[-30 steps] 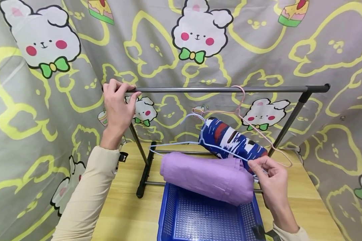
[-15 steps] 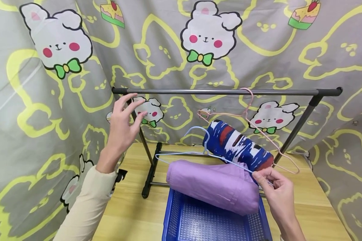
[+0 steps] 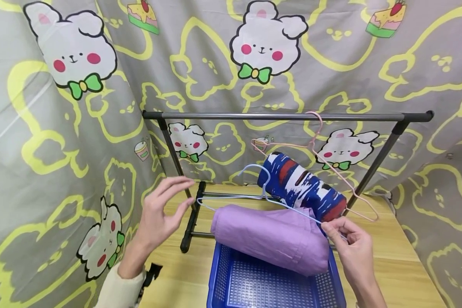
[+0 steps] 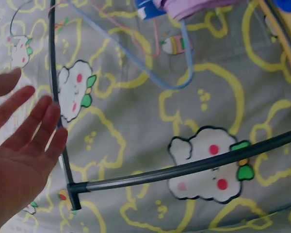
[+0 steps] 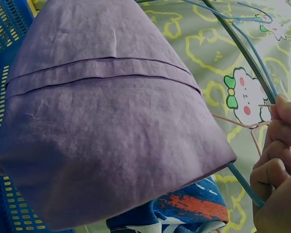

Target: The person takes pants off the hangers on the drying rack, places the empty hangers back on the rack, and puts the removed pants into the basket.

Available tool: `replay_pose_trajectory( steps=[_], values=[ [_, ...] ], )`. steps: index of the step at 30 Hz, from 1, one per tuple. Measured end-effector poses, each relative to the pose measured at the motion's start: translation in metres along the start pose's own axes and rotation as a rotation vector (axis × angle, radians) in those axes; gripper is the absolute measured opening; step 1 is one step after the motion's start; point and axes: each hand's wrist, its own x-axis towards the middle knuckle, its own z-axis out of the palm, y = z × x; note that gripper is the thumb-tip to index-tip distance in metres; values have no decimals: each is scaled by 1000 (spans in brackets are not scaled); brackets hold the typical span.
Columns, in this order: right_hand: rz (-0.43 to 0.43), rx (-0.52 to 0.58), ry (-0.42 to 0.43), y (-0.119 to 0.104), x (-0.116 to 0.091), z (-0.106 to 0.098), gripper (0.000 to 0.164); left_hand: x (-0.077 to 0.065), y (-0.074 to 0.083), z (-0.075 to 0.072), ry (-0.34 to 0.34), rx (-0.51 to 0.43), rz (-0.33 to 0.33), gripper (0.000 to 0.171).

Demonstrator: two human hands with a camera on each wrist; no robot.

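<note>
My right hand [image 3: 352, 246] pinches the right end of a light blue hanger [image 3: 231, 196], its fingers curled round the wire. Folded purple cloth [image 3: 269, 237] hangs over that hanger's lower bar, above the blue basket. My left hand [image 3: 161, 214] is in the air left of the hanger's left end, fingers spread and touching nothing; the left wrist view also shows that hand [image 4: 24, 141] with its fingers apart. Behind, a pink hanger [image 3: 312, 145] hooks over the rack's top bar and bears a folded blue, white and red patterned cloth [image 3: 304, 186].
A dark metal rack [image 3: 231, 116] stands on the wooden table [image 3: 177, 273]. The blue plastic basket [image 3: 265, 286] sits in front of it, under the purple cloth. A grey curtain [image 3: 200, 51] with rabbit prints surrounds the table at the back and sides.
My left hand has let go of the left end of the rack's top bar and come down toward the blue hanger's left end. My right hand keeps hold of the hanger.
</note>
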Motion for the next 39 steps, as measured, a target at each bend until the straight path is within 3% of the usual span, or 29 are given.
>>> replay_pose_trajectory(
  steps=[5,9,14,19,23,28,34,39],
  values=[
    [5,0,-31,1,-5,2,12,-29,7,5,-61,-96,23,29],
    [9,-6,-14,-1,-9,1,13,-39,10,15,-130,-163,25,31],
    [12,-29,-7,-3,-15,1,12,-51,13,32,-203,-224,27,37],
    [13,-39,-10,-5,-13,3,11,-63,13,59,-293,-204,-43,39],
    [2,-19,-24,-6,-10,5,10,-61,10,80,-378,-92,-93,48],
    [-14,9,-31,-6,-12,4,12,-55,3,95,-483,46,-113,59],
    [-35,32,-55,-7,-12,-2,11,-40,3,101,-678,124,-146,79],
    [-48,44,-88,-6,-11,-7,12,-34,1,103,-780,136,-157,70]
  ],
)
